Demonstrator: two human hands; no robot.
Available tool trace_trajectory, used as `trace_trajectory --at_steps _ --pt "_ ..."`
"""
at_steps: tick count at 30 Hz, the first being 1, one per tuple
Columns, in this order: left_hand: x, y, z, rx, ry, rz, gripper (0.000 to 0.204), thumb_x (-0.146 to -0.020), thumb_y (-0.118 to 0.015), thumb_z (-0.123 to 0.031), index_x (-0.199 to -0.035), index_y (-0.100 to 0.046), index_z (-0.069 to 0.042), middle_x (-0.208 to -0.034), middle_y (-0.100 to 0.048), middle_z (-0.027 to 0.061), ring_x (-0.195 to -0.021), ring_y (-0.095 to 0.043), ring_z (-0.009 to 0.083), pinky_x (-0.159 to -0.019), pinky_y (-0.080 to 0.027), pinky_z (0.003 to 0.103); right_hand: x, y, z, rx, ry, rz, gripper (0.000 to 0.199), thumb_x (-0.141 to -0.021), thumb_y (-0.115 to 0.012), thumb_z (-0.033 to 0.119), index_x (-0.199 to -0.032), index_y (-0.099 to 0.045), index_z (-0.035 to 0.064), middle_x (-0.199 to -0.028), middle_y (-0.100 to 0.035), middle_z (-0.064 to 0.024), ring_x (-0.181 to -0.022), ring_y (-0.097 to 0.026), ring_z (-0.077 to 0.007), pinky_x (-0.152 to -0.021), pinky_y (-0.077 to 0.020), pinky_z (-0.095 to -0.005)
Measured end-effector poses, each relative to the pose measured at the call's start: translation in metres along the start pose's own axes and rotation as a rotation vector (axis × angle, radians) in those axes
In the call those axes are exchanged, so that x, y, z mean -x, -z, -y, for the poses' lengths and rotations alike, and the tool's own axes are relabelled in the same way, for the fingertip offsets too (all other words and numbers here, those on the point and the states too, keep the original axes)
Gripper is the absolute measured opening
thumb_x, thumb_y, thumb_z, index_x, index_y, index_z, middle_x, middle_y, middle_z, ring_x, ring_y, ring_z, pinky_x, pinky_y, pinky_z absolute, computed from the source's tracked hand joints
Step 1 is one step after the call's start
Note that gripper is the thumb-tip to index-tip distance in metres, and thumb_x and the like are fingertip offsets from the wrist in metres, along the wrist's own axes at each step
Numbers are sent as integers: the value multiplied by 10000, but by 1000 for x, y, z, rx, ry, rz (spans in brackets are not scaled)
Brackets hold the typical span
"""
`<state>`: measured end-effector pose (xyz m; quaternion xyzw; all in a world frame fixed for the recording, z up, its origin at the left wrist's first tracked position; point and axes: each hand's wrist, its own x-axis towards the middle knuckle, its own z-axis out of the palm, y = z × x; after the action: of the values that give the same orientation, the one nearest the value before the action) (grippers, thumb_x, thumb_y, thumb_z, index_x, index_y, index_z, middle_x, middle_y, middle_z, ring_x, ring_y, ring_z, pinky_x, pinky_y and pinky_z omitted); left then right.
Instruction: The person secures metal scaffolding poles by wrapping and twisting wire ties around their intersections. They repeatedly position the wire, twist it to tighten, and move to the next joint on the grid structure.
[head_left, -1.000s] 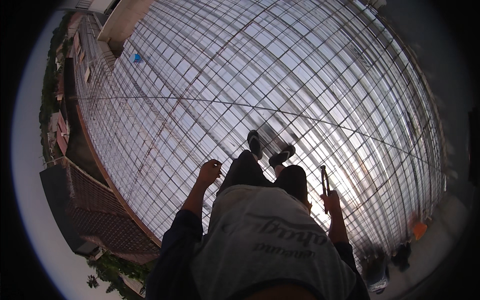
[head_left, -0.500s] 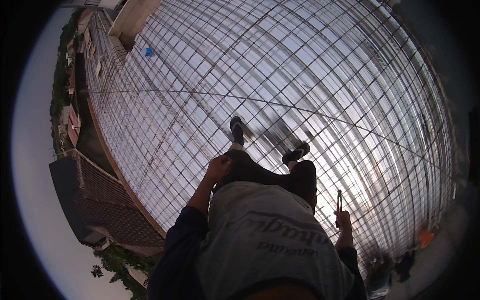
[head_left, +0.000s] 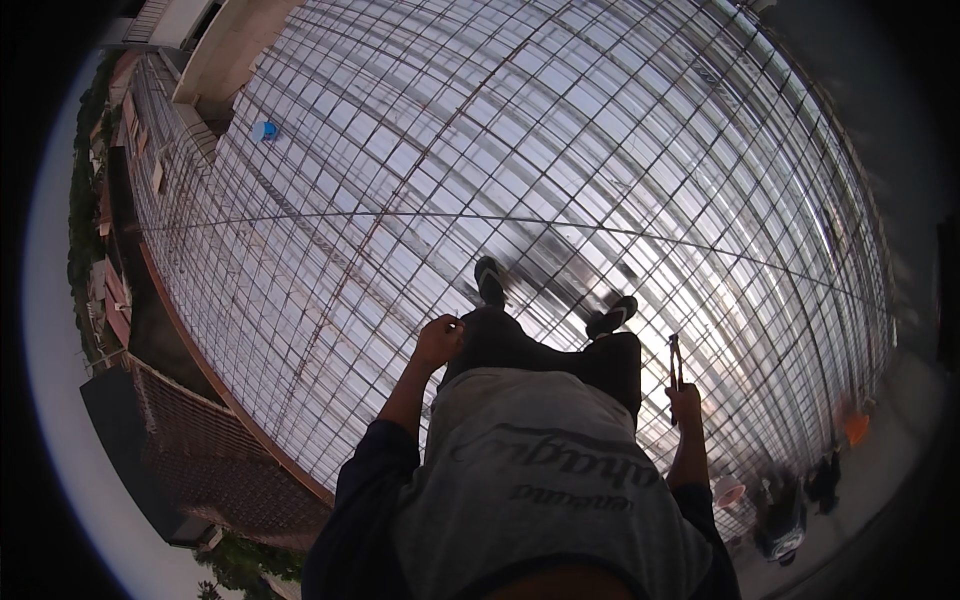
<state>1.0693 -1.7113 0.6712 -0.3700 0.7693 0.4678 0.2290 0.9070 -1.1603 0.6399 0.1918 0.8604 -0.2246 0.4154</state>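
My right hand [head_left: 684, 403] is closed around a pair of pincers [head_left: 675, 358], which point upward beside my right thigh. My left hand [head_left: 438, 341] hangs by my left knee with its fingers curled; whatever they may hold is too small to make out. Below both hands spreads a grid of thin steel reinforcing bars [head_left: 400, 185] over shiny ribbed metal decking. My feet, in dark flip-flops [head_left: 488, 276], stand apart on this grid.
A blue bucket [head_left: 265, 131] sits on the grid at far left, near a concrete wall [head_left: 225, 55]. The deck edge [head_left: 235, 385] runs along the left, above a tiled roof [head_left: 190, 430]. At lower right are a pale bucket [head_left: 728, 490], an orange object [head_left: 856, 430] and blurred dark shapes.
The view has shifted, so the blue bucket appears further left and lower. The pincers have risen slightly with my right hand. The pale bucket now shows clearly at lower right.
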Motion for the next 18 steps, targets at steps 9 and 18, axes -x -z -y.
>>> trace_trajectory --at_steps 9,18 --pt "-62 117 27 206 98 19 234 -911 -553 -166 -1023 -590 37 -734 -617 109 -654 -615 147 -572 -510 291 92 -57 111 151 66 -187 569 -693 -729 321 -1071 -539 -59 -899 -643 -191 -802 -639 -293 -715 -516 -384" --pt "-68 118 -16 217 112 31 225 -918 -537 -137 -1059 -578 34 -744 -606 95 -676 -620 142 -586 -532 268 97 -59 179 198 137 62 602 -705 -693 362 -1134 -534 -29 -968 -647 -229 -922 -636 -354 -809 -502 -418"
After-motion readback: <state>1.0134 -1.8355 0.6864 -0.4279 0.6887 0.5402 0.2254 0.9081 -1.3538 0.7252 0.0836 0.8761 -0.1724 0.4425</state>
